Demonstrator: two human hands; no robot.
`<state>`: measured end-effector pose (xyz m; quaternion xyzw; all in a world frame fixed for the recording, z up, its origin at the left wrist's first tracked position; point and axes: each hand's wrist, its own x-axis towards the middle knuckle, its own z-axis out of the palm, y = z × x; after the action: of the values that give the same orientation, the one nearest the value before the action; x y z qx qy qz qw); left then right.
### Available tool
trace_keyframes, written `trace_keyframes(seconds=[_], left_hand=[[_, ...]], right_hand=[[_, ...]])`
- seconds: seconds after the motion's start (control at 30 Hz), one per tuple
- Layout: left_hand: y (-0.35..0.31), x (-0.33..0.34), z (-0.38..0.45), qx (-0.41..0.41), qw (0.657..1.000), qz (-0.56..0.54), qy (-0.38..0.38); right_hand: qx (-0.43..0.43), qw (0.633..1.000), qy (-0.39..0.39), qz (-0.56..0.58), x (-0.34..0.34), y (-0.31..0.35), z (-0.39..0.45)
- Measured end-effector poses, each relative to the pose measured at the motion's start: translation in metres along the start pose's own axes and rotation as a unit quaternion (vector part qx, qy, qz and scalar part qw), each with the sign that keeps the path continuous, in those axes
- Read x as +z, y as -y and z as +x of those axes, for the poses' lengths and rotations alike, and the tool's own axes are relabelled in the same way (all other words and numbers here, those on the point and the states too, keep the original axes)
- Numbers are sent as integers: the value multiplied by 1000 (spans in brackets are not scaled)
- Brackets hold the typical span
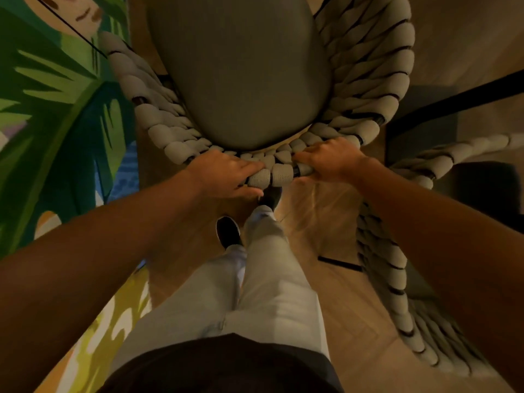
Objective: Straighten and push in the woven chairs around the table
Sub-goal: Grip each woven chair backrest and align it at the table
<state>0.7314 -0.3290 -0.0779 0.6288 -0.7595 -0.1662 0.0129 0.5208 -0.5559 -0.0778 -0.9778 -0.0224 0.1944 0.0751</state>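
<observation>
**Chair push: both hands on back rim**

With left hand [229, 174] and right hand [330, 160] both gripping the near top rim of the woven chair [368, 66], push evenly, keep it square. Second woven chair [397, 293] sits near right; table not visible.

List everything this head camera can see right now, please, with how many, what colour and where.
Woven chair with thick grey-beige rope rim: one, straight ahead, both hands on its back rim.
Smooth grey seat cushion: one, inside that chair.
Second grey-beige woven chair: one, to the right, partly behind the right arm.
Green leaf-patterned rug: one, on the left.
Light wooden floor: under the chairs and feet.
Dark table edge: one, upper right.
Left hand: fingers curled over the rim.
Right hand: fingers curled over the rim.
Pale grey trousers, black shoes: bottom centre.
</observation>
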Motion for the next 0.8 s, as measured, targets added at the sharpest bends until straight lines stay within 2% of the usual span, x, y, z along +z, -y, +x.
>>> trace_keyframes(seconds=[0.2, 0.33, 0.47, 0.67, 0.8], left_hand=[[64, -24, 27, 45, 998, 29, -16], [119, -40, 57, 76, 994, 79, 25], [166, -61, 100, 108, 989, 93, 29], [227, -89, 162, 123, 989, 85, 21], [259, -101, 188, 154, 984, 87, -11]], right_hand=[[31, 997, -72, 11, -18, -19, 35], [52, 994, -94, 11, -33, -42, 63], [81, 989, -121, 14, -48, -78, 90], [127, 987, -92, 39, -73, -142, 124], [135, 987, -48, 72, -85, -174, 143]])
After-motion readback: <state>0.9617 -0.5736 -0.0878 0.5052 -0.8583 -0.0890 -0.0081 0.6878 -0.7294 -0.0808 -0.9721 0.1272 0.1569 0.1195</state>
